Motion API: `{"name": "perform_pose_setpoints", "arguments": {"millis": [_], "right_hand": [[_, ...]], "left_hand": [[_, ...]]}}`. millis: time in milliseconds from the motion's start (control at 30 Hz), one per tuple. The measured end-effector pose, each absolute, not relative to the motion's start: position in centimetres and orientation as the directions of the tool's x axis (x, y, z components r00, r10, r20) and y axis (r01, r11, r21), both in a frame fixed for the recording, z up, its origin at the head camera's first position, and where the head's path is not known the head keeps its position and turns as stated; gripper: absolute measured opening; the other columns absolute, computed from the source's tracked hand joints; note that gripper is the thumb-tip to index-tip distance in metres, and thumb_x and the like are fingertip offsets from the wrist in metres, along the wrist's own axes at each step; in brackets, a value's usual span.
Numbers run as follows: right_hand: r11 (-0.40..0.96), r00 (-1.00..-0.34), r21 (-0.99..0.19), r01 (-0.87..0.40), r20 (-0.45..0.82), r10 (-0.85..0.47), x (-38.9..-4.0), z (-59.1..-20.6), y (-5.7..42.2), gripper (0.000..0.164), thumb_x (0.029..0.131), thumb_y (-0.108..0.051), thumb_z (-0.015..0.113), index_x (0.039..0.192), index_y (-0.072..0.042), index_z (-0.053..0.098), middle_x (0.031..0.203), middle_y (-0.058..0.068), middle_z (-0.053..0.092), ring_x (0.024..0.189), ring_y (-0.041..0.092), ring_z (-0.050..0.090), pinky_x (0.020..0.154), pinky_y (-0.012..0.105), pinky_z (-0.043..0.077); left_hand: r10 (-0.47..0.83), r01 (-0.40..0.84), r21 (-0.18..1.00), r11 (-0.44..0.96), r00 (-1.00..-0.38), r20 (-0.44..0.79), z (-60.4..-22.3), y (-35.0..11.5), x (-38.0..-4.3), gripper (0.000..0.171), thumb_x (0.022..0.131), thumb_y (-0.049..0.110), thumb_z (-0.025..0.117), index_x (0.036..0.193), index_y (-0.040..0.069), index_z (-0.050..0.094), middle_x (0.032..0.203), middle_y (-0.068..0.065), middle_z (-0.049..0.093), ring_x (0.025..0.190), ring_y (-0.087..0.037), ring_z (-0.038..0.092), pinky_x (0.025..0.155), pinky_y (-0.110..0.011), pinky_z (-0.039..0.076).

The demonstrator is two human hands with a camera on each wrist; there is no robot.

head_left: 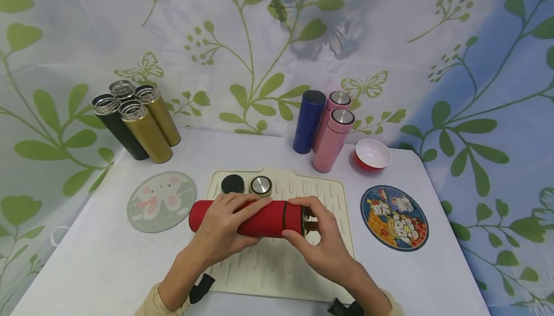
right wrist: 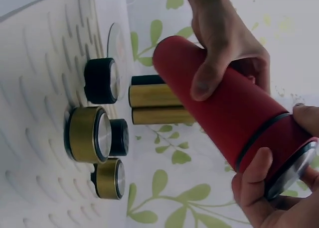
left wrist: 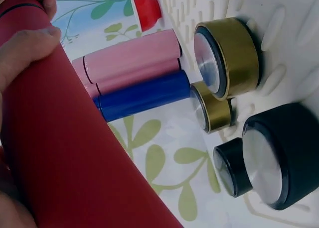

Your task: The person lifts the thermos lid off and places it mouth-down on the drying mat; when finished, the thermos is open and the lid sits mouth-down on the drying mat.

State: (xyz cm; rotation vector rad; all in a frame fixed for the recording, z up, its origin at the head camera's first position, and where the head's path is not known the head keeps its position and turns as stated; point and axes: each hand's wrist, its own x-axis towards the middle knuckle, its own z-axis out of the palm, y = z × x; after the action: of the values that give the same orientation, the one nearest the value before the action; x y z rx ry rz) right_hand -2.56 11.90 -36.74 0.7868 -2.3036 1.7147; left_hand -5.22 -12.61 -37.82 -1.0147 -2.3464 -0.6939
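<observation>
A red thermos bottle [head_left: 266,220] lies sideways above the cream ribbed mat [head_left: 242,272]. Its body is gripped by my left hand [head_left: 227,224], with the thumb along the side in the right wrist view. At the other end, my right hand [head_left: 322,241] holds the red lid [right wrist: 284,148], which has a silver top and meets the body at a dark ring. On the mat just beyond the bottle are a black cap [head_left: 232,183] and a gold cap [head_left: 261,186]. The left wrist view shows another gold cap [left wrist: 227,56] and another black cap [left wrist: 284,153], hidden in the head view.
Lidless gold [head_left: 151,135] and black [head_left: 127,131] bottles stand at back left. A blue bottle [head_left: 309,121], pink bottles [head_left: 329,143] and a red bowl [head_left: 372,155] stand at back right. Round mats lie left [head_left: 162,200] and right [head_left: 395,217].
</observation>
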Motion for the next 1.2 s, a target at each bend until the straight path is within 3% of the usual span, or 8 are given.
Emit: {"name": "perform_pose_setpoints", "arguments": {"millis": [300, 733, 967, 1067, 1200], "right_hand": [[0.228, -0.766, -0.745, -0.626, 0.535, -0.356, -2.3, -36.1, 12.2, 0.059, 0.081, -0.004, 0.082, 0.131, -0.007, 0.052, 0.12, 0.007, 0.059, 0.104, 0.024, 0.059, 0.068, 0.033, 0.058], [0.291, -0.641, -0.579, -0.762, 0.609, -0.467, -1.7, -35.4, 13.1, 0.05, 0.091, -0.025, 0.075, 0.13, -0.003, 0.053, 0.122, 0.012, 0.052, 0.1, 0.02, 0.055, 0.073, 0.022, 0.053], [0.333, -0.551, -0.439, -0.834, 0.652, -0.521, -1.3, -35.4, 13.1, 0.044, 0.094, -0.03, 0.07, 0.125, -0.002, 0.056, 0.124, 0.015, 0.053, 0.108, 0.024, 0.054, 0.082, 0.029, 0.057], [0.344, -0.479, -0.337, -0.877, 0.678, -0.558, -1.2, -35.3, 13.1, 0.041, 0.095, -0.029, 0.069, 0.123, -0.002, 0.057, 0.125, 0.018, 0.053, 0.109, 0.027, 0.054, 0.08, 0.034, 0.058], [0.327, -0.431, -0.285, -0.901, 0.672, -0.602, -1.2, -35.2, 13.3, 0.035, 0.094, -0.023, 0.07, 0.122, -0.004, 0.059, 0.13, 0.021, 0.051, 0.112, 0.03, 0.054, 0.08, 0.039, 0.058]], "left_hand": [[0.538, 0.782, 0.25, 0.571, -0.587, 0.605, -36.6, -12.8, -5.5, 0.081, 0.06, 0.028, 0.096, 0.135, 0.025, 0.064, 0.118, 0.0, 0.067, 0.104, -0.022, 0.06, 0.089, -0.048, 0.052], [0.584, 0.789, 0.367, 0.493, -0.613, 0.532, -35.8, -12.7, -5.7, 0.079, 0.059, 0.027, 0.096, 0.132, 0.026, 0.067, 0.121, 0.004, 0.068, 0.104, -0.016, 0.059, 0.082, -0.039, 0.051], [0.614, 0.774, 0.463, 0.432, -0.628, 0.478, -36.0, -12.9, -5.9, 0.077, 0.061, 0.025, 0.096, 0.132, 0.027, 0.067, 0.121, 0.009, 0.067, 0.105, -0.011, 0.06, 0.08, -0.036, 0.054], [0.628, 0.761, 0.509, 0.402, -0.634, 0.451, -36.2, -13.0, -5.9, 0.074, 0.062, 0.025, 0.095, 0.131, 0.028, 0.067, 0.122, 0.011, 0.067, 0.106, -0.009, 0.062, 0.079, -0.035, 0.055], [0.631, 0.747, 0.533, 0.396, -0.644, 0.433, -36.5, -13.2, -5.9, 0.073, 0.063, 0.027, 0.095, 0.131, 0.03, 0.067, 0.123, 0.014, 0.066, 0.109, -0.008, 0.062, 0.079, -0.035, 0.056]]}}
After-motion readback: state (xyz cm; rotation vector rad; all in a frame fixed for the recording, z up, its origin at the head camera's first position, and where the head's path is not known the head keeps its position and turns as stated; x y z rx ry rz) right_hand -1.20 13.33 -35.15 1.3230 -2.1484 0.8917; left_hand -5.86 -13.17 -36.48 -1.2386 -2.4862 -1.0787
